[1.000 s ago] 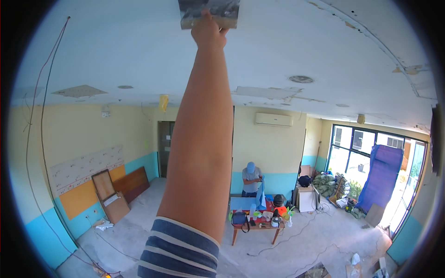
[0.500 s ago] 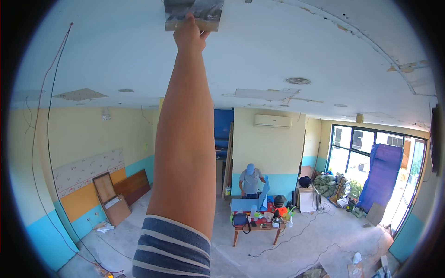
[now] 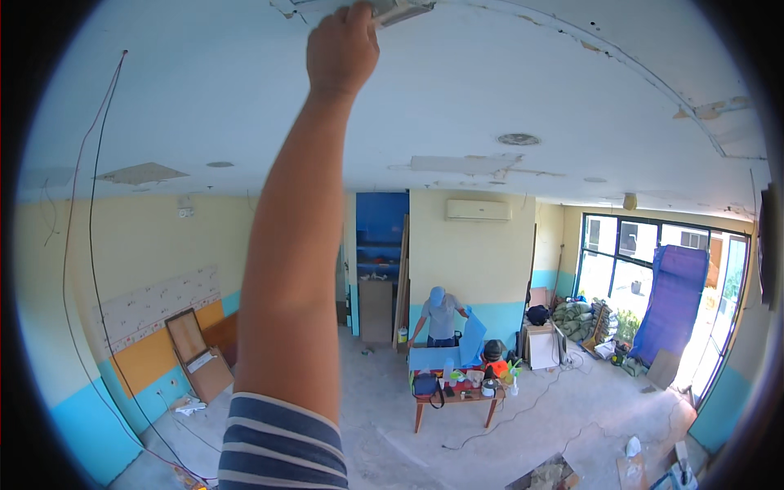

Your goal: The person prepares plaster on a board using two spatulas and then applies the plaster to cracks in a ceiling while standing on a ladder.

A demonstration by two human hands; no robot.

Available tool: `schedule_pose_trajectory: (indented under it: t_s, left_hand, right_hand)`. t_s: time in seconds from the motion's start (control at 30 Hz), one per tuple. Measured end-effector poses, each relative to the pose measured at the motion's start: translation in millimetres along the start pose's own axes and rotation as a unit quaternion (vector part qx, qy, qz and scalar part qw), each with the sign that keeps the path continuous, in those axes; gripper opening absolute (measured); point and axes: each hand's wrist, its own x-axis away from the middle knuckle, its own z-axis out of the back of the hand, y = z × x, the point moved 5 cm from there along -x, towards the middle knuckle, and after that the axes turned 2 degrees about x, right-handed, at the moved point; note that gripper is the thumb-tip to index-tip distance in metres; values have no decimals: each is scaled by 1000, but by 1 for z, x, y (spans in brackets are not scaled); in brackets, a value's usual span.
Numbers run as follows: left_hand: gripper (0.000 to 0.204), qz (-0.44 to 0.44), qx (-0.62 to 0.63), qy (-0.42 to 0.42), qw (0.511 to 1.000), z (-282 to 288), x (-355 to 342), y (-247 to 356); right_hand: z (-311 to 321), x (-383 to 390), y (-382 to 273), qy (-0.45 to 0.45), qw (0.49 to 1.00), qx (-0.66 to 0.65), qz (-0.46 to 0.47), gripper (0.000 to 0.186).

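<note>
My left hand (image 3: 343, 49) is raised high at the top of the head view, its fingers curled round a wide, flat metal putty blade (image 3: 404, 12). The blade is at the white ceiling (image 3: 457, 90), partly behind the hand and cut off by the frame edge, so whether it touches is unclear. My bare forearm and striped sleeve run down to the lower edge. Cracked, patched seams run across the ceiling right of the blade. My right hand is out of view.
A co-worker (image 3: 441, 318) in a blue cap handles a blue sheet behind a cluttered wooden table (image 3: 453, 398). Loose wires (image 3: 95, 245) hang at left, near leaning boards (image 3: 204, 376). Sacks (image 3: 580, 327) lie by the window; cables and debris are on the floor.
My left arm has shifted left, and the hand has turned, so the blade shows edge-on, tilted, more hidden behind it. The co-worker's arm has lowered toward the blue sheet.
</note>
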Motion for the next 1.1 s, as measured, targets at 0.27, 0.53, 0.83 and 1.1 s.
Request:
schedule_pose_trajectory:
  t_s: [0.27, 0.53, 0.83, 1.1]
  left_hand:
    - [27, 77, -57, 46, 994, 83, -50, -47]
    - [39, 154, -21, 54, 986, 103, -30, -82]
    - [25, -56, -134, 45, 988, 101, -80, -48]
    - [28, 152, 1, 55, 987, 103, -29, -64]
  right_hand:
    - [6, -11, 12, 2, 999, 38, -23, 53]
    - [16, -37, 24, 4, 999, 12, -42, 51]
    - [11, -36, 26, -46, 998, -31, -33, 50]
    - [14, -24, 24, 21, 999, 7, -34, 52]
